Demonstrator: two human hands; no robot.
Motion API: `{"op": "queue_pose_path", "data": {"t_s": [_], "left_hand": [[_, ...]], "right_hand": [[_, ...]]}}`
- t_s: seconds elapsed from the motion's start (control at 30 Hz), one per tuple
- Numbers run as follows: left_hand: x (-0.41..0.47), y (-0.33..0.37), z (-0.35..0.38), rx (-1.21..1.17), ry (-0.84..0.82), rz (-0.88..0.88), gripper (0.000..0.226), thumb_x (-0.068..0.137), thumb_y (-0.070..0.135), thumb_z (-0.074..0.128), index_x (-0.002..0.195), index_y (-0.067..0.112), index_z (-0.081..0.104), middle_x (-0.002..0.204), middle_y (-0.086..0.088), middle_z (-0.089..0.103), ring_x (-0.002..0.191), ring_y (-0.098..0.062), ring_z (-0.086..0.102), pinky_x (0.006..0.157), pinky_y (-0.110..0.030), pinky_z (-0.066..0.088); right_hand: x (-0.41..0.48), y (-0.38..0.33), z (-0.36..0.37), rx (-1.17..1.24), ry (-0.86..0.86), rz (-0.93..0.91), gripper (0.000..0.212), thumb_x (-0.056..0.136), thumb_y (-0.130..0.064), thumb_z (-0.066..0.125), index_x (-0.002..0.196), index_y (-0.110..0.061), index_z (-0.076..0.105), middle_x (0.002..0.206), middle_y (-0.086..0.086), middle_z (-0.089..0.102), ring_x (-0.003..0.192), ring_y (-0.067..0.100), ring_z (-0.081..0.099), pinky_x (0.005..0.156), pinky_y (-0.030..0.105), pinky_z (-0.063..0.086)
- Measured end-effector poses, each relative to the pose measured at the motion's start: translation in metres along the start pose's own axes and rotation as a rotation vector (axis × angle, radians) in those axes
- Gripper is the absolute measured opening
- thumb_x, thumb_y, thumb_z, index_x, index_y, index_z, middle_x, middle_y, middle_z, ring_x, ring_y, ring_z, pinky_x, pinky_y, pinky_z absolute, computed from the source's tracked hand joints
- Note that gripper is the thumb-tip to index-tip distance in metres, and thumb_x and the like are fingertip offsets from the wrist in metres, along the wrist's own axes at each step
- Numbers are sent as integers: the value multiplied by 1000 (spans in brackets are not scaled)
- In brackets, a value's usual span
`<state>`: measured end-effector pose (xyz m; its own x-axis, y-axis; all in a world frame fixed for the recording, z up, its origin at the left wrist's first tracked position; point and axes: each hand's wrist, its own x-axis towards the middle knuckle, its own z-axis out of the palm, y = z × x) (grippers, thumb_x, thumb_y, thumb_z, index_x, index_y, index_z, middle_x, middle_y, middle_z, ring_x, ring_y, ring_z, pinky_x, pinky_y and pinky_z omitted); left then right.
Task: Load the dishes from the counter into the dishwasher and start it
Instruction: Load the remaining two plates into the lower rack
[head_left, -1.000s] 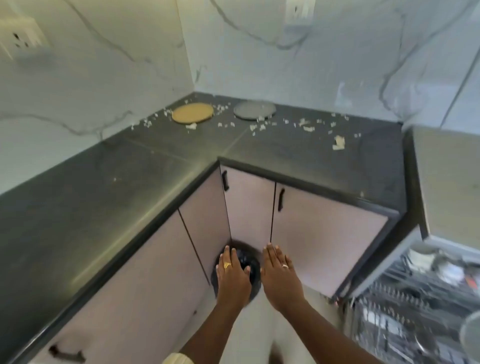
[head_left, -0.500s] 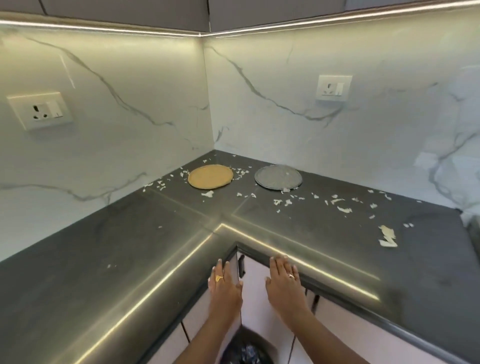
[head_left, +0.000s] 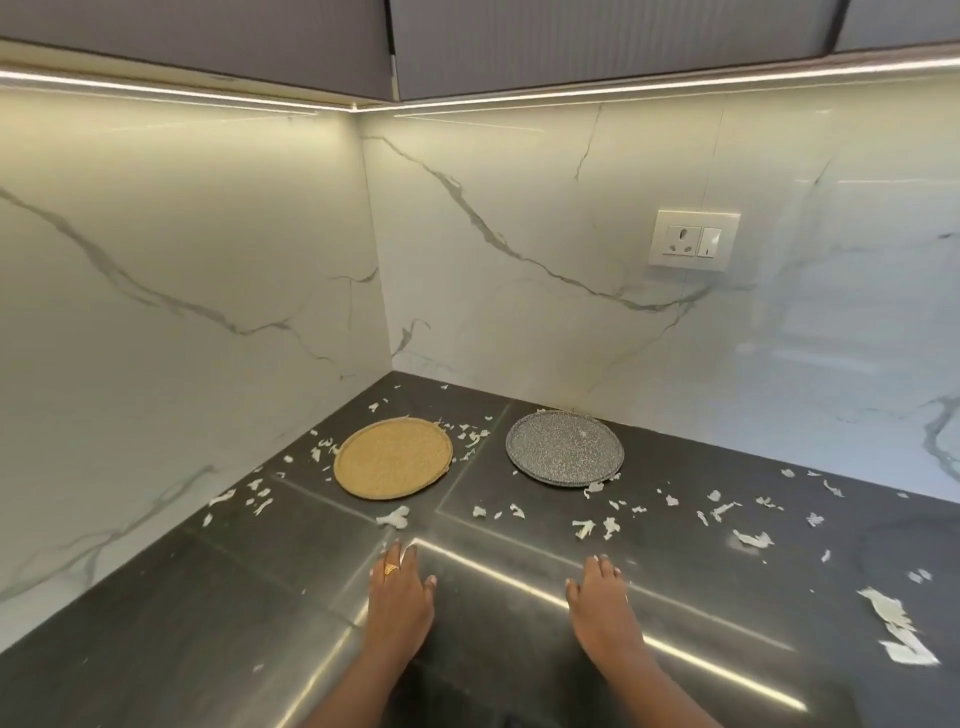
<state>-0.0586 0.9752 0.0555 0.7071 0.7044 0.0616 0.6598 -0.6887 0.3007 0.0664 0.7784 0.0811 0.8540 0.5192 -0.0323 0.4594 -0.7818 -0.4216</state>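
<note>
Head view, corner of a dark desk (head_left: 156, 597) under white veined marble walls (head_left: 171, 249). Far left of the desk: a few white scraps only. Tan round plate (head_left: 393, 458) lies flat near the corner, scraps touching its rim. Left hand (head_left: 400, 592) sits nearer the camera than that plate, palm down, fingers straight and together, holding nothing; gold ring (head_left: 390, 569) on one finger. One larger scrap (head_left: 393, 517) lies between its fingertips and the tan plate. Grey speckled plate (head_left: 564, 455) lies flat just right of the tan one, apart from it, close to the back wall. Right hand (head_left: 602, 597) is below it, palm down, fingers extended, also empty; contact with the desk cannot be told for either hand. Wall socket (head_left: 693, 240) is above right. More scraps (head_left: 901, 634) trail to the right edge.
</note>
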Motion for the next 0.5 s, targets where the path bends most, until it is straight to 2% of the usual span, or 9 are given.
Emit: {"op": "queue_pose_path", "data": {"t_s": [0.1, 0.17, 0.23, 0.3, 0.37, 0.43, 0.5], "left_hand": [[44, -3, 0, 53, 8, 57, 55, 98, 31, 38, 146, 13, 21, 154, -6, 22, 143, -23, 16, 117, -36, 12], [76, -4, -3, 116, 13, 71, 50, 97, 29, 39, 144, 13, 28, 153, -6, 24, 142, -24, 19, 116, -38, 14], [107, -5, -5, 181, 23, 97, 39, 96, 24, 41, 133, 12, 44, 145, -7, 38, 134, -24, 35, 110, -36, 27], [131, -5, -11, 216, -2, 72, 27, 95, 15, 39, 115, 13, 57, 125, -6, 57, 114, -23, 54, 94, -32, 40], [152, -6, -13, 168, -30, 14, 27, 94, 8, 37, 110, 11, 59, 112, -6, 62, 103, -22, 59, 85, -30, 44], [171, -5, -11, 164, -60, -22, 29, 94, 7, 37, 114, 11, 58, 114, -6, 62, 106, -22, 58, 86, -29, 45], [183, -1, -8, 232, -119, -16, 28, 96, 12, 37, 116, 13, 56, 117, -6, 61, 109, -22, 57, 91, -30, 43]], "right_hand": [[29, -5, -3, -16, -45, -14, 30, 99, -24, 32, 124, -11, 42, 134, 6, 43, 127, 21, 39, 96, 29, 36], [50, -12, -6, 14, -76, 7, 17, 98, -23, 32, 102, -17, 47, 119, 7, 55, 112, 23, 52, 79, 30, 38], [77, -19, -11, 83, -85, 89, 19, 96, -21, 36, 79, -17, 44, 99, 11, 62, 95, 28, 57, 72, 31, 39], [106, -25, -12, 206, -66, 209, 30, 94, -18, 41, 64, -19, 39, 88, 12, 62, 84, 28, 53, 68, 30, 36], [137, -27, -8, 399, -93, 362, 33, 89, -21, 46, 57, -17, 41, 76, 9, 57, 77, 25, 49, 64, 29, 33], [167, -25, 3, 623, -99, 472, 28, 84, -21, 48, 57, -15, 43, 65, 7, 47, 69, 25, 49, 59, 31, 33], [184, -27, 1, 699, -58, 581, 25, 89, -12, 47, 66, -3, 45, 64, 9, 41, 67, 27, 47, 63, 36, 38]]}}
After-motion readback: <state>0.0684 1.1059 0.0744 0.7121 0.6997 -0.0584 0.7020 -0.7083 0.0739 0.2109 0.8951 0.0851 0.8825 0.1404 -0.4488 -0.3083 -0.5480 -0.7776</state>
